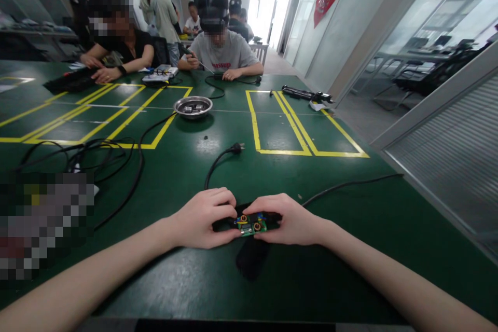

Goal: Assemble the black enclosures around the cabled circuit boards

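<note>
The fingers of the left hand (206, 218) and those of the right hand (286, 219) are closed on opposite ends of a small green circuit board (249, 229), held just above the near part of the green desk (322, 280); dark parts beside it are largely hidden by the fingers. Just beyond the left hand a black plug (235, 148) lies on the desk, its cord running back behind that hand, while another black cord (354, 182) stretches from behind the right hand toward the right edge. Farther out stands a metal bowl (179, 112) with small metallic pieces (193, 109) in it, left of yellow tape outlines (252, 119). Tangled black cables (83, 153) crowd the left side, next to a blurred-out object (46, 223). Across the desk, a person in a grey shirt (229, 52) holds a slender tool (203, 65); a long black device (305, 94) lies at far right.
</note>
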`<state>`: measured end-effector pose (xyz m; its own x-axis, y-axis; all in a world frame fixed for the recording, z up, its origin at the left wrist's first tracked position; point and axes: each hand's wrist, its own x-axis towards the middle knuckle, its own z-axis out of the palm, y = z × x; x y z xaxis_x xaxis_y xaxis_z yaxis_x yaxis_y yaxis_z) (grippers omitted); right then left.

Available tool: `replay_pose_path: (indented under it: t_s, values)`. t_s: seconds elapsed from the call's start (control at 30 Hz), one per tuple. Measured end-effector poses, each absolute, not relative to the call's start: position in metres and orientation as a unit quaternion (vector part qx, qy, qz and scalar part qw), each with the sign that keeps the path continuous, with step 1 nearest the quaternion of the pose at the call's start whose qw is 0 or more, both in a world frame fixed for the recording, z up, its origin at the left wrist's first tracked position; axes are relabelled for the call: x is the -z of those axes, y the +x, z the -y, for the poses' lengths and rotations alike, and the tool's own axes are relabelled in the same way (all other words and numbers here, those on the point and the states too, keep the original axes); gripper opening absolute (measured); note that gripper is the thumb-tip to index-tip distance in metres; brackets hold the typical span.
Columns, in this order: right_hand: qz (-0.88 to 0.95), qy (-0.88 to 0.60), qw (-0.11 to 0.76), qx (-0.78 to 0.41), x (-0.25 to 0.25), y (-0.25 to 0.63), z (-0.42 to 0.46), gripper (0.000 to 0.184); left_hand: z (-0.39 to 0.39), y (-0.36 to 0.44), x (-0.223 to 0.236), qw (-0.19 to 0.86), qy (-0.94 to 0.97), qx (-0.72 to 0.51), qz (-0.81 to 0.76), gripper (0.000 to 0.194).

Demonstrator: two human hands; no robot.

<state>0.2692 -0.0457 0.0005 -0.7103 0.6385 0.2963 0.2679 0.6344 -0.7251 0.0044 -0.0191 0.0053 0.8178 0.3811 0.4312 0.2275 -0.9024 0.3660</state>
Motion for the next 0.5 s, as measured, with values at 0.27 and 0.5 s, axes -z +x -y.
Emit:
replay_pose_path:
  t_s: [0.27,0.5]
  values:
    - [0.86,-0.286,0.276,-0.322,-0.001,0.2746,0.0405,0.037,0.0243,0.0064,-0.0025,0.15,0.934,-0.225,-0.233,0.025]
    - [0.856,-0.284,0.294,-0.316,-0.0006,0.2722,0.0416,0.046,0.0187,0.0023,-0.0056,0.119,0.934,-0.21,-0.264,0.027]
